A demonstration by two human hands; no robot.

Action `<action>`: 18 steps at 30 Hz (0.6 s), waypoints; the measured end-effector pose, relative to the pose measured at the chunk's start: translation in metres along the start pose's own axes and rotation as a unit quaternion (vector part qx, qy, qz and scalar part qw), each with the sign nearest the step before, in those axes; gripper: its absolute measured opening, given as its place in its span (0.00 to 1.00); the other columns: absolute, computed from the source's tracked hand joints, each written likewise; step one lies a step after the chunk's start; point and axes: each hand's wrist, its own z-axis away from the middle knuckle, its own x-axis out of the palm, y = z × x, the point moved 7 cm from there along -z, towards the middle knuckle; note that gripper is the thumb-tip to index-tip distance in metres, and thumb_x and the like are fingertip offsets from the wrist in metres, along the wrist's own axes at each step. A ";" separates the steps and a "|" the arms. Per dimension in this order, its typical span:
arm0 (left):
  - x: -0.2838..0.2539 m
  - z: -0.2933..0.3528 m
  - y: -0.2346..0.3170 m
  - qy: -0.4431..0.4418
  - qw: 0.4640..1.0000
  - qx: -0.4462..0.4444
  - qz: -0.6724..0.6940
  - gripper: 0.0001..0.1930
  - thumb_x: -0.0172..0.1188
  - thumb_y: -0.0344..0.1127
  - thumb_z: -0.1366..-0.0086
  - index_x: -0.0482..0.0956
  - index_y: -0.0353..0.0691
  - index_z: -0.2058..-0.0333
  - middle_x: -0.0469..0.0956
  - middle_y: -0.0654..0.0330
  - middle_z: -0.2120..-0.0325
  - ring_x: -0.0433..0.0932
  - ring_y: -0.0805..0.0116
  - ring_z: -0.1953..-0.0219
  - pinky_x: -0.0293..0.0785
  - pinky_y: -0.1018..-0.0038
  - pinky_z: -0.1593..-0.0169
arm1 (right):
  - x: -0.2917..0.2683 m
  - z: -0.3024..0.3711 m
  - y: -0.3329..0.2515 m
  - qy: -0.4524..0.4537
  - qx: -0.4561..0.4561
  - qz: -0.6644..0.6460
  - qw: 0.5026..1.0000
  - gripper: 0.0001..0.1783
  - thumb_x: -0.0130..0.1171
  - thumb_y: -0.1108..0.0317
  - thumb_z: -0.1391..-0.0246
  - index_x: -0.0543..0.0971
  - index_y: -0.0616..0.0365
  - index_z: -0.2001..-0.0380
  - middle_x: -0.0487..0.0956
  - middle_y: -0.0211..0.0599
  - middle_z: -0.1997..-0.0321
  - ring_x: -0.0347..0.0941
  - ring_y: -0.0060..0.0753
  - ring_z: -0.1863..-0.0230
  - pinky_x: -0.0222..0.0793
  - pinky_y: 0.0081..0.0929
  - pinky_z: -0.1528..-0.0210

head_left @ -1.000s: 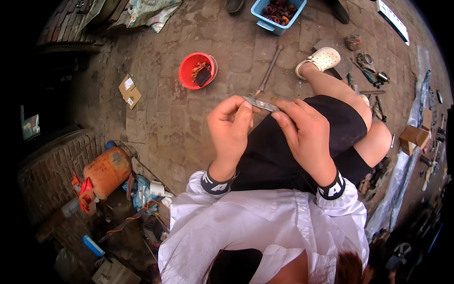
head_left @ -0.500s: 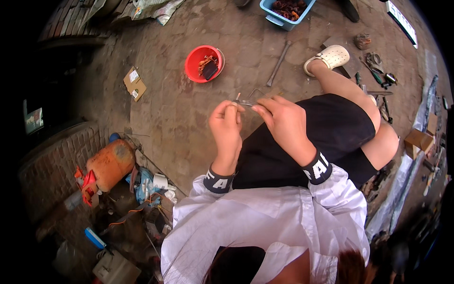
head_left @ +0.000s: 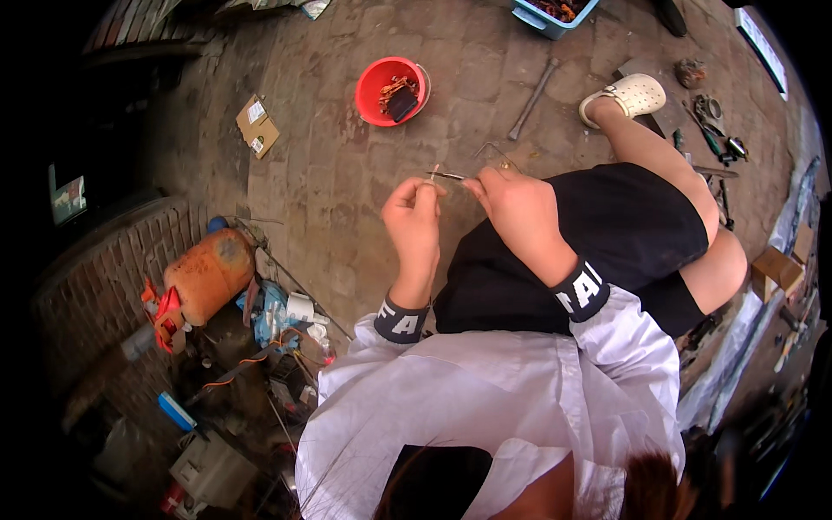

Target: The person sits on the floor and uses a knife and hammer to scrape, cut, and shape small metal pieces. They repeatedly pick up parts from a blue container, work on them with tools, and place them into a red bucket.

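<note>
Above my lap both hands are close together. My left hand (head_left: pixel 412 221) is closed, its thumb and fingertips pinching a small thin reddish strip (head_left: pixel 435 170), too small to name. In my right hand (head_left: pixel 522 214) is the near end of a slim knife-like metal blade (head_left: pixel 447 176); its handle is hidden in the fingers. The blade points left and crosses the strip just above the left fingertips. A red bucket (head_left: pixel 363 90) with a wire handle stands on the ground beyond, holding orange-brown scraps and a dark block.
A long metal bar (head_left: pixel 532 100) and a bent wire (head_left: pixel 496 146) lie on the brick floor. A blue basin (head_left: pixel 544 23) of dark scraps stands at the far edge. Flattened cardboard (head_left: pixel 257 126) lies left, near a rusty orange cylinder (head_left: pixel 208 276). Tools (head_left: pixel 711 117) lie right.
The blade, seen broader before, now shows more edge-on across the strip. Bucket, basin and floor things sit higher and further right in the picture as the view shifts.
</note>
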 end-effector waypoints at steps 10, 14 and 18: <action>0.014 0.001 0.005 -0.047 0.998 0.016 -0.046 0.07 0.52 0.25 0.41 0.77 0.34 0.77 0.67 0.71 0.87 0.62 0.85 0.84 0.53 0.84 0.79 | -0.008 0.005 0.023 0.028 0.056 0.063 0.996 0.19 0.58 0.55 0.47 0.70 0.55 0.84 0.72 0.37 0.85 0.72 0.42 0.81 0.66 0.35 0.81; 0.031 0.015 0.040 -0.068 0.957 0.202 -0.197 0.05 0.55 0.25 0.40 0.79 0.33 0.71 0.71 0.66 0.83 0.66 0.80 0.82 0.58 0.82 0.79 | -0.003 0.001 0.054 -0.044 0.199 -0.230 0.952 0.22 0.54 0.52 0.43 0.76 0.61 0.78 0.70 0.37 0.87 0.67 0.29 0.85 0.62 0.29 0.80; 0.057 0.034 0.063 -0.120 0.852 0.365 -0.355 0.07 0.57 0.25 0.41 0.80 0.34 0.63 0.75 0.58 0.77 0.73 0.72 0.78 0.68 0.77 0.75 | -0.002 0.005 0.040 -0.144 0.296 -0.490 0.807 0.21 0.57 0.54 0.44 0.77 0.65 0.74 0.70 0.28 0.83 0.63 0.16 0.79 0.59 0.20 0.76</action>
